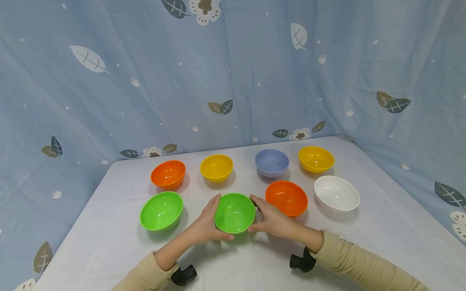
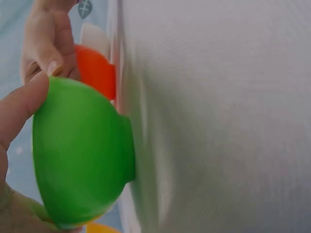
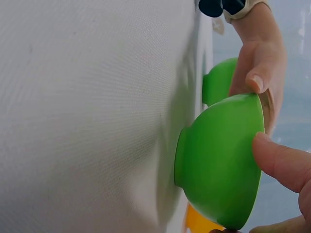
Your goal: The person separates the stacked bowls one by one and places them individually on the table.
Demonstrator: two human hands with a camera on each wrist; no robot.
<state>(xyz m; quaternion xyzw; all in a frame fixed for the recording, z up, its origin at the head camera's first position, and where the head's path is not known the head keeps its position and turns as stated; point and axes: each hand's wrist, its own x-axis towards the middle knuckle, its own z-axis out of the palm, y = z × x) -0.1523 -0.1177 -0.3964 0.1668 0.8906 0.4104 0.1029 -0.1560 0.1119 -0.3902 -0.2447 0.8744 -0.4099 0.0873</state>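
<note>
Both hands hold a green bowl (image 1: 234,213) between them near the middle of the table. My left hand (image 1: 208,224) grips its left side, the thumb along the near rim and the fingers round the far side. On the opposite side, my right hand (image 1: 274,220) has its thumb (image 3: 279,160) on the rim and its fingers toward the back. The bowl stays upright, its foot close over the white cloth in both wrist views. A second green bowl (image 1: 162,211) stands left of my left hand, and an orange bowl (image 1: 286,198) lies just beyond my right hand.
Along the back stand another orange bowl (image 1: 168,174), a yellow bowl (image 1: 216,168), a blue bowl (image 1: 272,163) and a second yellow bowl (image 1: 316,159). A white bowl (image 1: 336,193) is at the right. A blue patterned curtain (image 1: 233,72) hangs behind the white-covered table (image 1: 98,242).
</note>
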